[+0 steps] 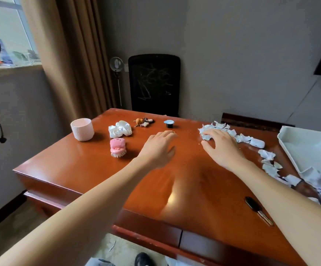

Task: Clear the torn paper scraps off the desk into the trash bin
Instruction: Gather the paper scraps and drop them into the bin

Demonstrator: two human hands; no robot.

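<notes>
- The torn paper scraps (216, 127) lie in a loose trail along the right side of the desk (98, 166), running from a heap at the far edge down toward the white tray (288, 148) on the right.
- The right hand (221, 148) lies over the near end of that heap; its fingers (211, 133) are spread and flat, their tips touching the scraps, gripping nothing.
- The left hand (159, 148) hovers low over bare desk just left of the heap, fingers loosely spread and slightly blurred, holding nothing, apart from the scraps.
- No readable writing or brand shows on anything.
- Left of the hands stand a ribbed white cup (82, 129), a white scrunchie (120, 128), a pink brush (118, 147) and a bunch of keys (144, 122).
- A black key (257, 209) lies near the right forearm.
</notes>
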